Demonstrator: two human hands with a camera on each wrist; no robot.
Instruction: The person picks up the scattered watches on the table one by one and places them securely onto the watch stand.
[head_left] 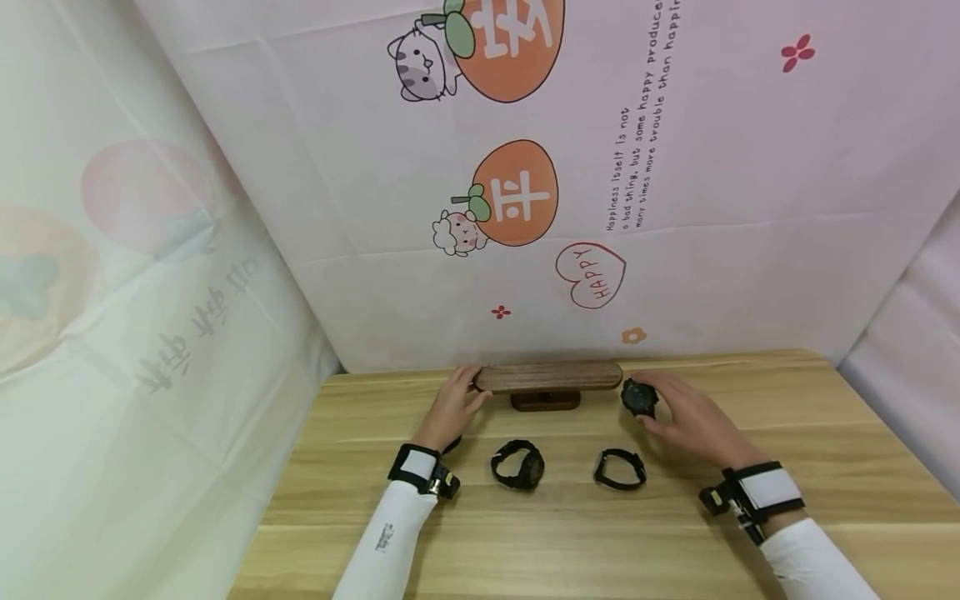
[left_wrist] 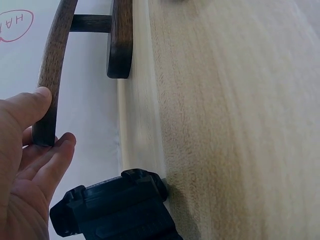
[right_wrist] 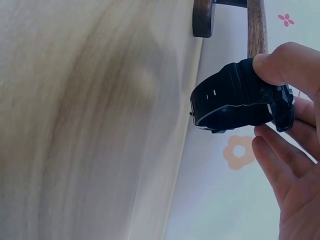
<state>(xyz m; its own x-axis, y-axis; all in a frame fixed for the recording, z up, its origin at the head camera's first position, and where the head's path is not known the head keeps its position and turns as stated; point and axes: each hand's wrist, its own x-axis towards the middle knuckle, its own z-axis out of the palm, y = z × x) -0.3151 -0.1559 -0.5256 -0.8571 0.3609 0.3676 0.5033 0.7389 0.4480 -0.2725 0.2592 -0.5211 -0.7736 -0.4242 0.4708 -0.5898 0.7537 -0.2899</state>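
Observation:
A dark wooden bar (head_left: 551, 377) on a short post and base (head_left: 545, 401) stands at the back of the table, like a watch display stand. My left hand (head_left: 452, 408) holds the bar's left end between thumb and fingers. Just off the right end, my right hand (head_left: 693, 423) pinches a black watch (head_left: 639, 397), its strap closed in a loop (right_wrist: 235, 95). Two more black watches lie in front of the stand: one with a round face (head_left: 517, 465), and a slimmer one (head_left: 620, 469). A black object (left_wrist: 120, 207), watch-like, lies by my left wrist, mostly hidden in the head view.
The wood-grain table (head_left: 570, 550) ends against a printed white cloth backdrop (head_left: 375, 208) close behind the stand. More cloth hangs on the left side (head_left: 150, 333) and the right side (head_left: 915, 325).

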